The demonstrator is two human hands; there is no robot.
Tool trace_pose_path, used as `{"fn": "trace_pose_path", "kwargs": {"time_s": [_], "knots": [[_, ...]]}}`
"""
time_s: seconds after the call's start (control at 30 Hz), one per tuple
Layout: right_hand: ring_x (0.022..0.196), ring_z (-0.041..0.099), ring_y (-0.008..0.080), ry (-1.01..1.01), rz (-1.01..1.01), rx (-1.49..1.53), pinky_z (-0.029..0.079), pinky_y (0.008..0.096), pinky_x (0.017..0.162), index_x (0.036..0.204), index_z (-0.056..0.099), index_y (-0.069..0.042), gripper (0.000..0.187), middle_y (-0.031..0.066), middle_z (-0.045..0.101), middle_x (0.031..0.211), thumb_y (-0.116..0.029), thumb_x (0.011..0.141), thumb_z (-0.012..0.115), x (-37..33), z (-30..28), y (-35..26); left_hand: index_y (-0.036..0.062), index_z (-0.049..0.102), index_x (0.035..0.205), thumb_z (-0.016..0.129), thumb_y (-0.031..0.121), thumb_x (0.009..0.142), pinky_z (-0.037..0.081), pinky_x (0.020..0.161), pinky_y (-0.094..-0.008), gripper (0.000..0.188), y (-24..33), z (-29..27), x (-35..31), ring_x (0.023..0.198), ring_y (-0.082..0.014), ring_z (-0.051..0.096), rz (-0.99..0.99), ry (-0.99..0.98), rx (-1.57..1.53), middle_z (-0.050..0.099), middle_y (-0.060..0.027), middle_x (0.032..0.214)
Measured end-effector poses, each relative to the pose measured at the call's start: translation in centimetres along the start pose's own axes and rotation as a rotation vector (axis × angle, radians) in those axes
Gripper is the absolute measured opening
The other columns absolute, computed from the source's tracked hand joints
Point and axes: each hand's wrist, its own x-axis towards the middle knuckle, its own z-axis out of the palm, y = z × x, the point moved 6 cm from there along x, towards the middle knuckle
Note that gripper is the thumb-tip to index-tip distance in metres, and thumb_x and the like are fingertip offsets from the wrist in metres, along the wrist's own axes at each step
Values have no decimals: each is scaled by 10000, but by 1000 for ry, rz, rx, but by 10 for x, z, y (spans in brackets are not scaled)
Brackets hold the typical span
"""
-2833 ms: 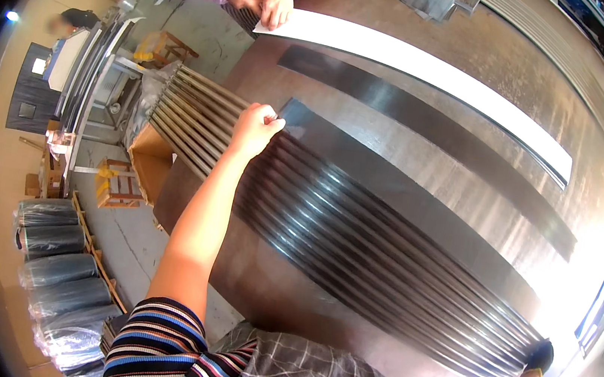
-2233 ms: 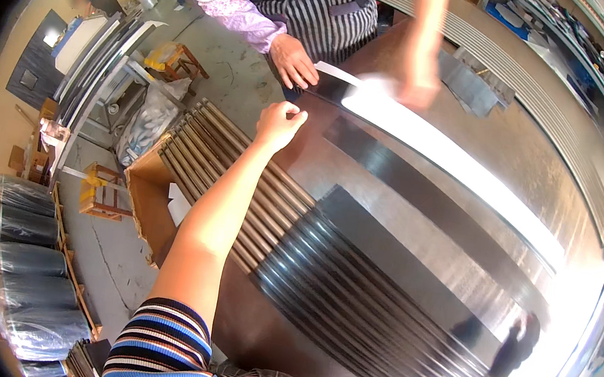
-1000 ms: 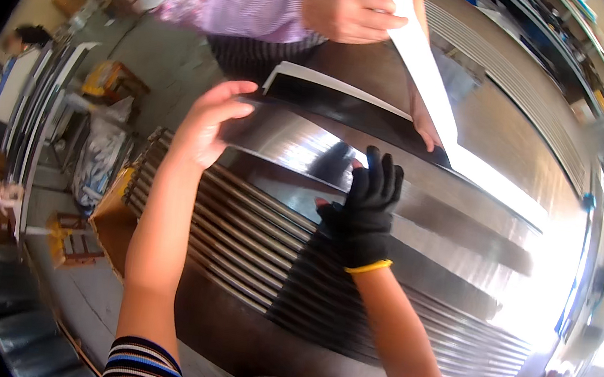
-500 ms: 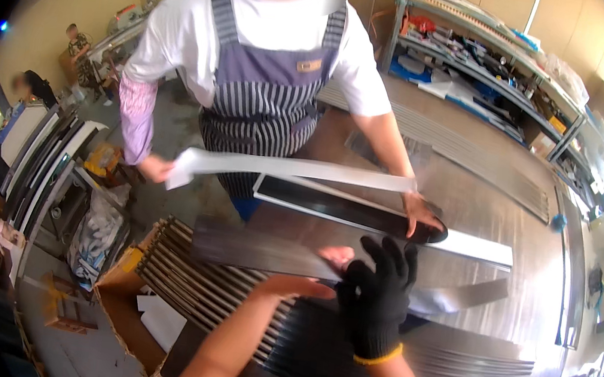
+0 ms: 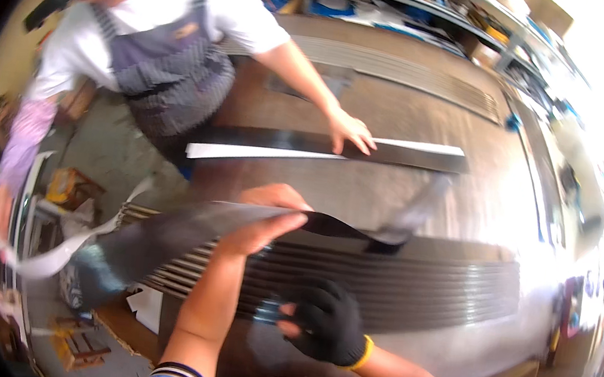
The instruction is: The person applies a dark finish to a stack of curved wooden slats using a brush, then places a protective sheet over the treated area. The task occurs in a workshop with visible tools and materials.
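My left hand (image 5: 268, 222), bare, pinches a long dark flexible strip (image 5: 168, 232) near its middle. One end of that strip hangs down to the left; the other twists away to the right above the table. My right hand (image 5: 325, 321), in a black knitted glove with a yellow cuff, is curled low over the near side. Bare fingertips show through the glove, beside a small shiny patch I cannot make out. Across the table a co-worker's hand (image 5: 350, 133) presses on another dark strip (image 5: 411, 157) with white edges showing under it. A white ribbon (image 5: 44, 262) trails from the co-worker's other hand.
Several ribbed dark strips (image 5: 411, 285) lie side by side on the metal table (image 5: 362, 192). More long strips (image 5: 421, 75) lie along its far side. A cardboard box (image 5: 123, 321) and a wooden stool (image 5: 79, 346) stand at left; loaded shelves (image 5: 414, 10) stand behind.
My left hand lifts the dark strip, which now bends and twists. My gloved hand has moved away from it, down toward me. The co-worker has pulled the white ribbon far left. The view has shifted.
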Motion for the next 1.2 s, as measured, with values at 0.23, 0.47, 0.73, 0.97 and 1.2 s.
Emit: {"fn": "trace_pose_path", "kwargs": {"time_s": [0.23, 0.47, 0.73, 0.97, 1.2], "knots": [[1171, 491, 229, 495, 327, 2100, 335, 416, 1049, 1180, 557, -139, 391, 51, 562, 1221, -351, 860, 633, -38, 17, 126, 23, 624, 1051, 589, 79, 879, 504, 807, -319, 184, -2, -21, -69, 931, -170, 606, -42, 567, -533, 635, -95, 1032], [974, 581, 268, 1039, 636, 1899, 443, 394, 916, 889, 596, -132, 68, 39, 627, 984, -200, 891, 594, -47, -54, 161, 30, 604, 1094, 618, 211, 904, 522, 715, -254, 263, -4, -101, -153, 903, -150, 628, -128, 956, -419, 657, -65, 1053], [1018, 616, 275, 1113, 926, 1281, 527, 380, 871, 1080, 537, 27, 273, 160, 602, 1114, -198, 924, 548, -130, -116, 215, 68, 602, 1076, 693, 231, 849, 481, 696, -228, 294, -35, -123, -207, 859, -114, 603, -256, 1066, -340, 648, -24, 1038], [725, 635, 202, 1254, 950, 790, 540, 305, 700, 815, 596, 16, 207, 93, 618, 784, -171, 902, 576, -234, -225, 235, 71, 612, 1067, 687, 226, 854, 484, 697, -220, 274, -69, -90, -184, 879, -116, 609, -322, 976, -229, 652, -27, 1056], [657, 583, 147, 1351, 887, 725, 477, 245, 651, 839, 617, 18, 171, 53, 602, 741, -152, 857, 629, -333, -296, 259, 76, 636, 1019, 677, 229, 865, 498, 682, -231, 221, -108, -24, -133, 821, -109, 614, -428, 937, -243, 671, -20, 1006]]}}
